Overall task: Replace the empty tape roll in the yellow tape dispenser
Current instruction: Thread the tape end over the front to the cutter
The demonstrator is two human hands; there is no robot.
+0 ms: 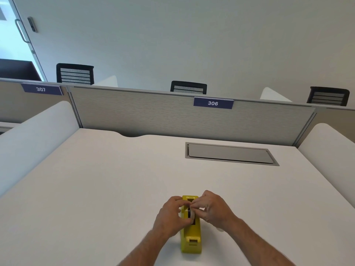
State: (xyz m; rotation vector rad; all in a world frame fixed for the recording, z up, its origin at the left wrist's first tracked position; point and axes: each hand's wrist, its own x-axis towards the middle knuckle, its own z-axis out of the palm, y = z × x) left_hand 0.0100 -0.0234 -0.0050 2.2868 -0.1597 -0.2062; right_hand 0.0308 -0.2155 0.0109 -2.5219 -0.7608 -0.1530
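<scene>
The yellow tape dispenser (191,239) stands lengthwise on the white desk (107,185), its cutter end towards me. Both hands meet over its middle slot. My left hand (172,217) curls over the left side, and its fingers pinch a small roll (191,213) with a black core and a white rim that sits in the slot. From the right, my right hand (213,208) has its fingertips on the top of the same roll. How much tape is on the roll is hidden by the fingers.
A grey flip-lid cable hatch (230,154) is set into the desk at the back right. A grey partition (153,112) with the label 306 closes the far side, and white side dividers (38,135) flank the desk. Black chairs stand beyond.
</scene>
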